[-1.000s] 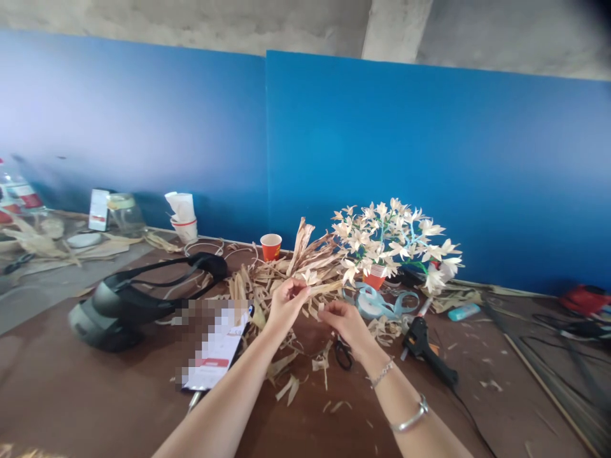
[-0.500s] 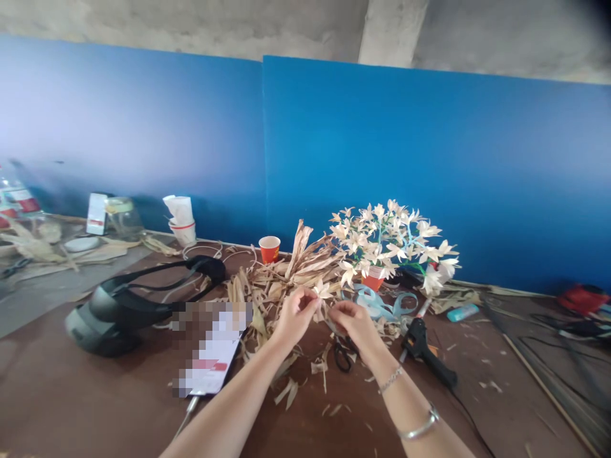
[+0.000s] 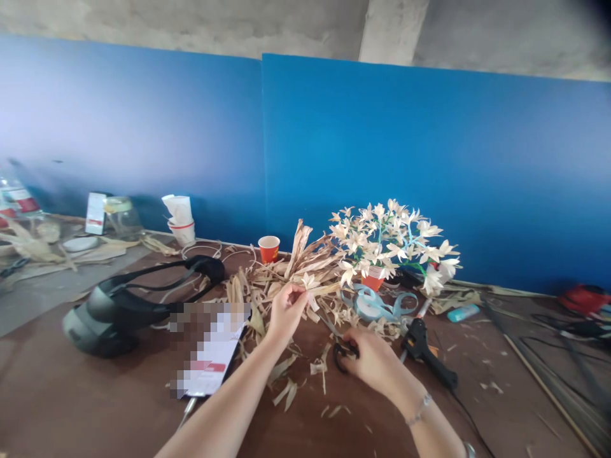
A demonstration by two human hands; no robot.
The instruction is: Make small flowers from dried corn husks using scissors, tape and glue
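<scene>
My left hand (image 3: 285, 310) is raised over the table, its fingers pinched on a small pale husk flower (image 3: 308, 282) with a strip hanging from it. My right hand (image 3: 373, 360) has come down onto the black-handled scissors (image 3: 340, 346) lying on the brown table (image 3: 95, 388), and its fingers curl around the handles. A heap of dried corn husks (image 3: 286, 270) lies just behind both hands. A bouquet of cream husk flowers (image 3: 391, 240) stands in a red cup (image 3: 373, 278) to the right of the heap.
A black glue gun (image 3: 424, 350) lies right of the scissors, its cord trailing off. A light blue ribbon roll (image 3: 375, 302), a red paper cup (image 3: 269, 248), a black headset (image 3: 124, 305), a blurred card (image 3: 212, 346) and husk scraps lie about. A blue wall closes the back.
My right hand left the flower and dropped to the scissors on the table. My left hand stayed raised, still holding the flower.
</scene>
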